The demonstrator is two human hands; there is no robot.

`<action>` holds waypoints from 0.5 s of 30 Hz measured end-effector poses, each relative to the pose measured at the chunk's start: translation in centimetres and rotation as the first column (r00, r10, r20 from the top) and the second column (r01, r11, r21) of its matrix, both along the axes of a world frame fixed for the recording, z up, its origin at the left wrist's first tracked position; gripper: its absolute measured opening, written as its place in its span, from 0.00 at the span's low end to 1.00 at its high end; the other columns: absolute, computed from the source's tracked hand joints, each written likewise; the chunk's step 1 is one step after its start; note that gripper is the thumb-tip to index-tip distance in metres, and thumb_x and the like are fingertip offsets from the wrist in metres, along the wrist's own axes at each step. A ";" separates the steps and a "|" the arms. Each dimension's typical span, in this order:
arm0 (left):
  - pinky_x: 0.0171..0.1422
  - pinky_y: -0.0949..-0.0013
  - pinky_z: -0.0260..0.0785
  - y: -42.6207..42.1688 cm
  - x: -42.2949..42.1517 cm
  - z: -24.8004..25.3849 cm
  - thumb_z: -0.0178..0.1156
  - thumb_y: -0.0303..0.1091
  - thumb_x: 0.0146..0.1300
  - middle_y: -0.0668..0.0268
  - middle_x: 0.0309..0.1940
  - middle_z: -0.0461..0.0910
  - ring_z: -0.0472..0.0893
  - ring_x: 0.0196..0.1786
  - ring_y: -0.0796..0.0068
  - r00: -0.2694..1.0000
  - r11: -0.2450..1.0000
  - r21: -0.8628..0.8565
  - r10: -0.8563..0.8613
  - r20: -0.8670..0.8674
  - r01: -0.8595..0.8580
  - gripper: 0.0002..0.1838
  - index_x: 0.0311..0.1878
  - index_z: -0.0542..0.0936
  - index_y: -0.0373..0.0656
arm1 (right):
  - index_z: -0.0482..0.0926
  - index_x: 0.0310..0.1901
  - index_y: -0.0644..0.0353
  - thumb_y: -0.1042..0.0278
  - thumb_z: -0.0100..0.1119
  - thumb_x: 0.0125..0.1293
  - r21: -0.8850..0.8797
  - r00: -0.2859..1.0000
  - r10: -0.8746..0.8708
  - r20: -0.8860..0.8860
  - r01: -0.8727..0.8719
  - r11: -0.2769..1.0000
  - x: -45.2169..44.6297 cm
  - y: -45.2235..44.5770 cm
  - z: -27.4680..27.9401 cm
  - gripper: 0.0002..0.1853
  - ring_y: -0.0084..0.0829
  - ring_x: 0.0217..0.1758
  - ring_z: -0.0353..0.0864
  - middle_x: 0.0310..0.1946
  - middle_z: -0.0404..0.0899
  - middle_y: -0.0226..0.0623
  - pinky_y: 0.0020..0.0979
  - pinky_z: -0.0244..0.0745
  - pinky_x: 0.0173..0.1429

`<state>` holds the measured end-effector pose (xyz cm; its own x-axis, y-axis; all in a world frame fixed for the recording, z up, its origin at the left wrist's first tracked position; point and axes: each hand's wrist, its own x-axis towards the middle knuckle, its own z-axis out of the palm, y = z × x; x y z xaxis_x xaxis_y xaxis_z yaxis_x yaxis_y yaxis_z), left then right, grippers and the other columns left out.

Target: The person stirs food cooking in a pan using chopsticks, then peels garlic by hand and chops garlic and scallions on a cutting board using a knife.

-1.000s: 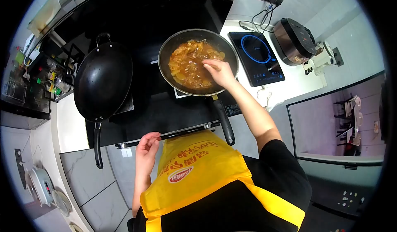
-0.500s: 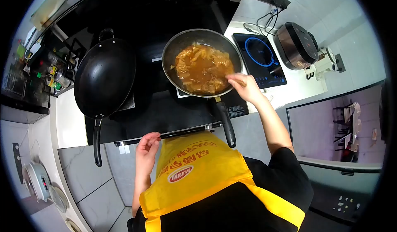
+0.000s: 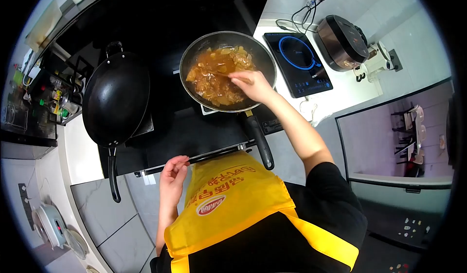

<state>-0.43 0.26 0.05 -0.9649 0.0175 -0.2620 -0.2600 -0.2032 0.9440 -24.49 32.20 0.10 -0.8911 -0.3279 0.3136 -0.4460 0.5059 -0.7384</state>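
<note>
My right hand (image 3: 251, 85) is closed round a thin wooden utensil (image 3: 221, 74), above the right side of a dark frying pan (image 3: 185, 86). The utensil's far end dips into the brown stew (image 3: 219, 93) of chunky pieces in sauce, so its shape is hidden. The pan's black handle (image 3: 260, 141) points toward me, with no hand on it. My left hand (image 3: 174, 172) hangs in front of the stove's front edge, beside my yellow apron (image 3: 228, 190). It holds nothing; its fingers are loosely bent, with the thumb apart.
A black wok (image 3: 116, 98) sits on the left of the black stove (image 3: 180, 146), its handle jutting forward. An induction cooktop (image 3: 296, 54) and a rice cooker (image 3: 342, 42) with cords stand to the right. Bottles (image 3: 61, 110) are at the far left.
My right hand has moved left and inward over the pan, carrying the utensil across the stew. The food has shifted in the sauce. The view has turned slightly; my left hand stays put.
</note>
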 end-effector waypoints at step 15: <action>0.66 0.73 0.68 0.0 0.6 0.3 0.56 0.20 0.72 0.68 0.52 0.83 0.80 0.57 0.78 0.999 0.999 -0.006 0.049 -0.011 -0.049 0.13 0.57 0.79 0.39 | 0.86 0.48 0.63 0.70 0.66 0.68 0.027 0.972 0.191 0.137 -0.197 0.980 6.7 1.7 3.8 0.10 0.39 0.46 0.89 0.43 0.88 0.46 0.32 0.82 0.54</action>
<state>0.14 0.24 0.35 -0.9674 -0.0311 -0.2515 -0.2397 -0.2098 0.9479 -17.80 33.93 3.92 -0.8421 -0.5087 0.1792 -0.4375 0.4501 -0.7785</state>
